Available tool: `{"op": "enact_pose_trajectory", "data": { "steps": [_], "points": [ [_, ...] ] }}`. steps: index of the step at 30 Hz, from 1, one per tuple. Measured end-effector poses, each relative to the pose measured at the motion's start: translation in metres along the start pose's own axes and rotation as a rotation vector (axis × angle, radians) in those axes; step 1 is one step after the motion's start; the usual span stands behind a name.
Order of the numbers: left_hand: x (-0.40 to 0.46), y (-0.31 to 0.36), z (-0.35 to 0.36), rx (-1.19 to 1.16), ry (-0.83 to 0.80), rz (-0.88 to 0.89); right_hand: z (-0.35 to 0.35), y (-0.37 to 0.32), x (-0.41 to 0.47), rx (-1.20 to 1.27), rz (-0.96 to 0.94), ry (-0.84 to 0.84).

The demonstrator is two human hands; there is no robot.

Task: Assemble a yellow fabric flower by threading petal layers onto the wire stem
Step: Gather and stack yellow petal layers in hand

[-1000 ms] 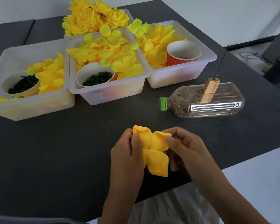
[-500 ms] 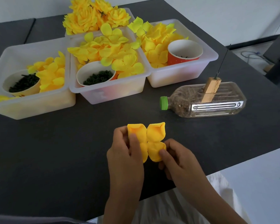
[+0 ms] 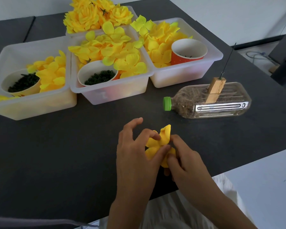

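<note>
We now hold the yellow fabric petal layer [image 3: 157, 144] crumpled between both hands, no longer spread flat: left hand [image 3: 135, 154] and right hand [image 3: 186, 164] pinch it above the near table edge, the thin wire stem [image 3: 228, 59] far right awaiting it.

Both forearms are bare, no sleeves, rings or watch on the left hand [image 3: 135, 156] or right hand [image 3: 186, 164]. Pale white cloth [image 3: 180, 210] covers the lap, at six o'clock.
</note>
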State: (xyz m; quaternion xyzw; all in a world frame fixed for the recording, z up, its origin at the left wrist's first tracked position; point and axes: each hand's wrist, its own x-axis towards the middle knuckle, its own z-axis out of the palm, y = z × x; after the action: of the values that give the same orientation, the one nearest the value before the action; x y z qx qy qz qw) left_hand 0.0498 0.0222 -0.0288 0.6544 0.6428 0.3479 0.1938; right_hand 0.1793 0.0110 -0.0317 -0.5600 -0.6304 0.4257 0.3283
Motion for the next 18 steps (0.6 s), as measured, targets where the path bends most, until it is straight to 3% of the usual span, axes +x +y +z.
{"op": "enact_pose_trajectory", "data": {
  "steps": [2, 5, 18],
  "points": [
    [0.003, 0.0, -0.003, -0.003, 0.036, 0.03, -0.001, -0.001, 0.0, -0.029, -0.012, -0.011],
    [0.005, 0.001, -0.007, -0.089, -0.045, 0.051, -0.003, 0.0, 0.001, -0.064, -0.021, -0.016],
    [0.013, 0.004, -0.014, -0.229, -0.222, -0.07, -0.008, 0.002, 0.003, -0.104, -0.006, 0.023]
  ]
}}
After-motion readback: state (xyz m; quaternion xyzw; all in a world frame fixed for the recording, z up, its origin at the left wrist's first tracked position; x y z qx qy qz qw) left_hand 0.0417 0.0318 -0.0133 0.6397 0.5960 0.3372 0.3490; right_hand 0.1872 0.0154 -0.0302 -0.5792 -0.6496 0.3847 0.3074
